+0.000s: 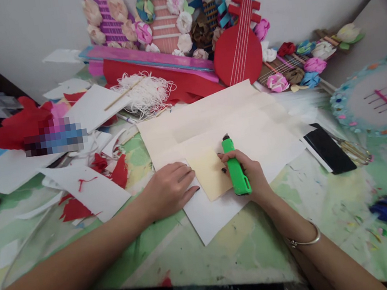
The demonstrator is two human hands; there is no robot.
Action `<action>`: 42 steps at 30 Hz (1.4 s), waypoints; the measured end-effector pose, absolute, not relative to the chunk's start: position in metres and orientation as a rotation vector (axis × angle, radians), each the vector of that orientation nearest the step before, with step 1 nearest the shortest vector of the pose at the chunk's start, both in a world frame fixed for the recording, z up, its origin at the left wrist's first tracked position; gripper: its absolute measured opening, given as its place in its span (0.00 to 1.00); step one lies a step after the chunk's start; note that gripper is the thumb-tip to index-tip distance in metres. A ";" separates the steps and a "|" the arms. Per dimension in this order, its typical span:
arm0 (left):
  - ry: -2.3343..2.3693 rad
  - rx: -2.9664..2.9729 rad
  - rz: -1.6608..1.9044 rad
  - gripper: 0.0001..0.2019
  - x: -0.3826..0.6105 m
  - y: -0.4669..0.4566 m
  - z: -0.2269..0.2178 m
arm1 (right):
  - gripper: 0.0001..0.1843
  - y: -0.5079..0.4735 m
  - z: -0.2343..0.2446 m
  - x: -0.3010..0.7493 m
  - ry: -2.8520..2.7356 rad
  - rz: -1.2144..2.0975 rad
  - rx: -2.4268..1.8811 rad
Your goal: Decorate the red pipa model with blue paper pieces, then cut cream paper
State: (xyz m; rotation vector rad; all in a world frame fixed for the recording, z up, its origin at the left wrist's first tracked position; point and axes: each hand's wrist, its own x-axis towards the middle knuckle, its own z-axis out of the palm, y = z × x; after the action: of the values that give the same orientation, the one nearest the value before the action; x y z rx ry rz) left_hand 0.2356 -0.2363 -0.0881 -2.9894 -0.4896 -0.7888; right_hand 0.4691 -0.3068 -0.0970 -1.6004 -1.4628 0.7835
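Note:
My right hand (pixel 251 175) is closed around a bright green utility knife (pixel 235 168), its tip pointing away from me over cream paper. My left hand (pixel 169 189) lies flat, fingers together and stretched out, pressing on the edge of a small yellowish paper piece (pixel 210 174). That piece rests on a white sheet (pixel 210 214), which overlaps large cream sheets (pixel 225 116) spread across the green, paint-stained table (pixel 258 246).
Red and white paper scraps (pixel 88 188) litter the left side. A tangle of white string (pixel 145 94) and paper craft instruments with paper flowers (pixel 237 47) stand at the back. A black phone (pixel 329 147) lies right of the sheets, a round blue-rimmed craft (pixel 378 100) farther right.

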 end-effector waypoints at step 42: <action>-0.473 -3.009 -0.680 0.13 0.236 -0.234 -0.087 | 0.12 -0.308 -0.089 0.467 -1.473 0.824 -1.559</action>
State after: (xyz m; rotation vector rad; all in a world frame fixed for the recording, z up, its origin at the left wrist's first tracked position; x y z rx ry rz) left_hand 0.2359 -0.2340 -0.0865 -3.0089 -0.4730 -0.6796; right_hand 0.4670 -0.3083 -0.0888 -1.5585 -1.4734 0.8238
